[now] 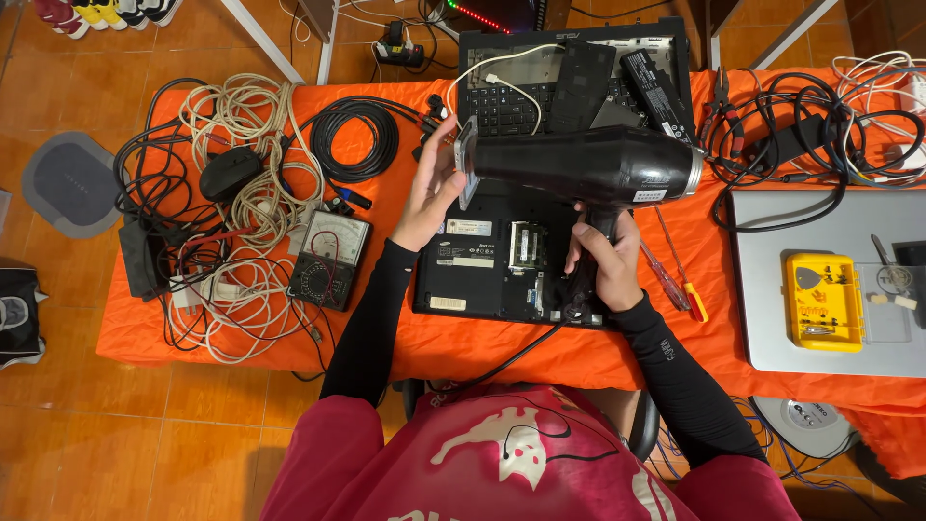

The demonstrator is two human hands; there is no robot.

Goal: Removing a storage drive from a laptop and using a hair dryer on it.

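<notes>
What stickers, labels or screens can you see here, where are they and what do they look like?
White sticker: rectangular, on the black laptop base, upper left, by the left hand.
Second white sticker: small strip at the base's lower left edge.
Dryer label: small white rectangle on the black hair dryer held by the right hand.
Meter dial: pale window on the black multimeter, left.
</notes>
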